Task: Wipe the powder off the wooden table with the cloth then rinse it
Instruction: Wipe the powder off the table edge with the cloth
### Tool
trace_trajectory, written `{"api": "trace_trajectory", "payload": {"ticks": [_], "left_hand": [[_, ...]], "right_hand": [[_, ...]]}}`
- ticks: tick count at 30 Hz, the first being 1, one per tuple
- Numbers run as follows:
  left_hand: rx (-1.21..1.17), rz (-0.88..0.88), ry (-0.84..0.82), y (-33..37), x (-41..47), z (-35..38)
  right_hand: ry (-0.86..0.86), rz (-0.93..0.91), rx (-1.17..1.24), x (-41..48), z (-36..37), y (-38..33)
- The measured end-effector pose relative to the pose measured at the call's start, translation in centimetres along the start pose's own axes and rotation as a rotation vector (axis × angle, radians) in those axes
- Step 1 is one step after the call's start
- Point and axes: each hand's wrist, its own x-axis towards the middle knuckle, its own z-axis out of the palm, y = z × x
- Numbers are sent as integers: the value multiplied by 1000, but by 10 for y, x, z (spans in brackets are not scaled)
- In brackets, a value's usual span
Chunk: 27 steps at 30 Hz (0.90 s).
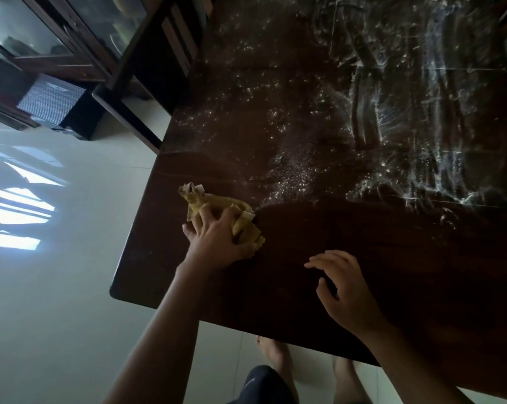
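A dark wooden table (392, 258) fills the right of the head view. White powder (407, 118) lies in smeared streaks over its far right and in scattered specks across the middle. My left hand (217, 240) presses a crumpled yellow cloth (217, 207) onto the table near its left edge. The strip of wood nearest me looks free of powder. My right hand (345, 290) rests on that near strip with its fingers spread, holding nothing.
A dark wooden chair (147, 83) stands at the table's far left side. Behind it is a glass-fronted cabinet (42, 33) with a dark box (54, 103) on the pale tiled floor (57, 287). My bare feet (275, 357) show below the table's near edge.
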Motion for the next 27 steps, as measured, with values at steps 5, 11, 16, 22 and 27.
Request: {"api": "trace_trajectory", "payload": {"ticks": [5,11,16,22,27], "left_hand": [[-73,15,263,-1,-9,6],[-521,-135,420,-23,8,-27],[-637,-259,489,-57,33,-49],[-62,-318,354,-49,38,-41],[-4,-44,266,-41,46,6]], "right_hand": [[3,-43,-11,0,0,1],[20,-75,-5,-2,1,1],[2,-72,-24,-2,2,2],[17,-77,-53,-2,4,-1],[-17,-74,-86,-1,4,-3]]}}
